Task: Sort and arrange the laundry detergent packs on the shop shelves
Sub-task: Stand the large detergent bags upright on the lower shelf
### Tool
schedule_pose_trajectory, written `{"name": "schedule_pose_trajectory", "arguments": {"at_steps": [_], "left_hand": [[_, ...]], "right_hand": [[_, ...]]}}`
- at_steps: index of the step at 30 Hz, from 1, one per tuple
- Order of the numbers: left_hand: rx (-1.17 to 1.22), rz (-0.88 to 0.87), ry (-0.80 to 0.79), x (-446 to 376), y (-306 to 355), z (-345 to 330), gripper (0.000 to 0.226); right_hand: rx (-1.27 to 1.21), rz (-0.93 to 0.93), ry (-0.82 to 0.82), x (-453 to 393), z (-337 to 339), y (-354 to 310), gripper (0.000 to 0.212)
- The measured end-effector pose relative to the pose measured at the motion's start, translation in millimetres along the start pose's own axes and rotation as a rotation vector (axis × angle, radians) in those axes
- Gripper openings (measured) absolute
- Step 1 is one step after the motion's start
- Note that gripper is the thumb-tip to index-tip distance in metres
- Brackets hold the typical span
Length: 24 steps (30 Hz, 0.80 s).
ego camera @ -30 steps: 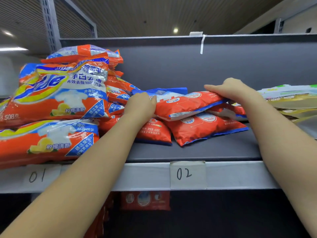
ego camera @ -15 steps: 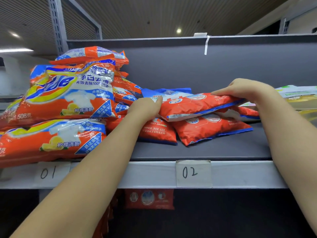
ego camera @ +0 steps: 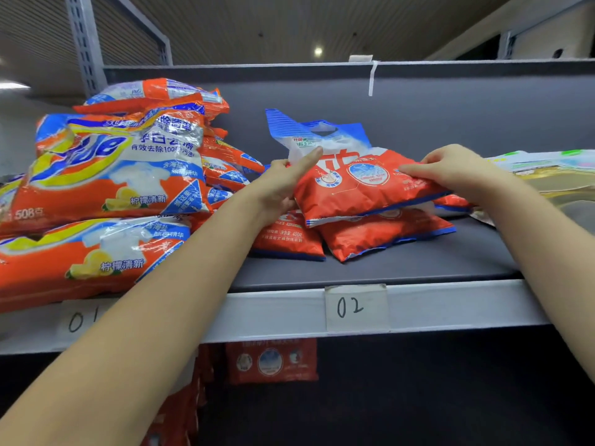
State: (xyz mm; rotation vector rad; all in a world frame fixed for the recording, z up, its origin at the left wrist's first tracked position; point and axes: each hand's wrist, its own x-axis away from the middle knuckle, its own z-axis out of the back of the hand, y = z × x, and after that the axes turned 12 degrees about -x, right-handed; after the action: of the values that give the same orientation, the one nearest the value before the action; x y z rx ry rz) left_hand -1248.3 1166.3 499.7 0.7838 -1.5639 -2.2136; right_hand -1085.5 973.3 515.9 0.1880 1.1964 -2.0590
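A red detergent pack with a blue-and-white top [ego camera: 360, 185] is tilted up above the grey shelf [ego camera: 402, 265], its top end raised toward the back wall. My left hand [ego camera: 283, 185] grips its left edge, thumb on the front. My right hand [ego camera: 450, 169] holds its right end, fingers over the top. Two similar red packs [ego camera: 383, 235] [ego camera: 286, 238] lie flat beneath it. A tall pile of larger orange, blue and yellow packs [ego camera: 106, 188] fills the shelf's left part.
Paper labels "01" [ego camera: 79, 320] and "02" [ego camera: 355, 307] are stuck on the shelf's front rail. Pale green and gold packs [ego camera: 553, 175] lie at the right end. More red packs [ego camera: 272, 362] sit on the dark shelf below. A grey back wall closes the shelf behind.
The held pack has been tipped up from lying nearly flat, so its blue-and-white top now stands raised. Both hands kept hold of its ends, and the view moved closer.
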Motion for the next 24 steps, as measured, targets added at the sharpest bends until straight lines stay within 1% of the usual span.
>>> {"name": "schedule_pose_trajectory", "arguments": {"at_steps": [2, 4, 6, 8, 11, 15, 18, 22, 24], "left_hand": [[0.162, 0.004, -0.065, 3.9, 1.3, -4.2, 0.037], [0.228, 0.039, -0.035, 6.9, 2.6, -6.9, 0.023], [0.24, 0.09, 0.013, 8.0, 3.8, -8.0, 0.018], [0.224, 0.102, 0.07, 8.0, 4.3, -9.7, 0.018], [0.177, 0.02, 0.176, 9.4, 3.9, -11.8, 0.009], [0.231, -0.046, 0.232, 11.9, 6.0, -6.0, 0.009], [0.292, -0.09, 0.222, 15.3, 10.4, -3.8, 0.008], [0.355, -0.189, 0.182, 23.6, 16.6, -2.8, 0.008], [0.38, -0.24, 0.159, 30.0, 21.1, -4.0, 0.009]], "right_hand": [[-0.082, 0.027, 0.015, 9.2, 1.1, 3.0, 0.044], [-0.171, 0.069, 0.044, 18.5, 0.6, 3.6, 0.034], [-0.219, 0.134, 0.083, 27.0, -0.6, 2.0, 0.03], [-0.233, 0.198, 0.127, 34.1, -3.3, 0.8, 0.027], [-0.34, 0.234, 0.121, 44.8, -7.1, 2.1, 0.026], [-0.494, 0.137, 0.056, 57.2, -7.7, 9.9, 0.027], [-0.685, 0.038, -0.071, 66.6, -6.7, 13.0, 0.017], [-0.898, -0.112, -0.208, 76.9, -5.6, 7.5, 0.027], [-0.999, -0.136, -0.276, 84.3, -5.2, 0.0, 0.025]]}}
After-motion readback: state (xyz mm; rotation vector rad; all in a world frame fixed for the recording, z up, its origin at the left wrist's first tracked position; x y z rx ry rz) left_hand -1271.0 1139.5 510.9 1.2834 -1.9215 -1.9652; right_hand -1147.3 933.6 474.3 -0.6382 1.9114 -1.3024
